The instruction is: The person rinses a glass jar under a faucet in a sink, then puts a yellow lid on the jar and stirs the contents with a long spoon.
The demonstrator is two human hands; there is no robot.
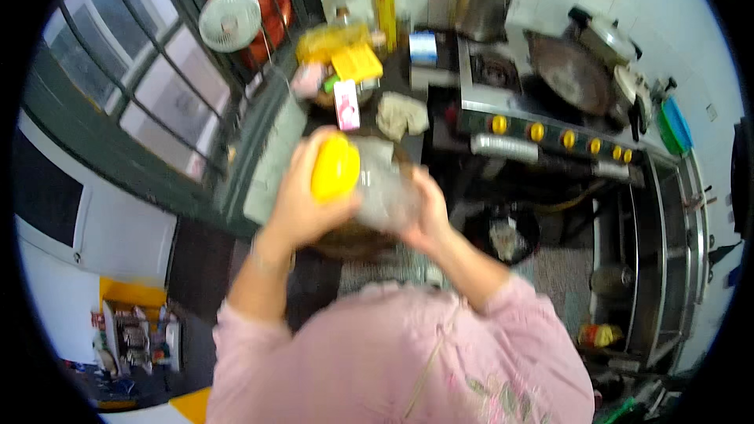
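Note:
In front of my chest I hold a clear jar (386, 197), tipped on its side and blurred. Its yellow lid (336, 168) points to the left. My left hand (303, 206) wraps round the lid, thumb below and fingers over the top. My right hand (433, 209) grips the jar's other end. Whether the lid is fully seated, and what the jar contains, I cannot tell. Beneath the jar is a round brown surface (359, 241), mostly hidden. A crumpled pale cloth (402, 115) and a pink-and-white box (347, 105) lie just beyond.
Yellow packages (356, 63) crowd the back left corner by a barred window (159, 41) and a fan (230, 16). To the right stands a stove with yellow knobs (536, 131), bearing a wok (568, 73) and a tall steel pot (480, 6). A black bin (503, 235) sits below.

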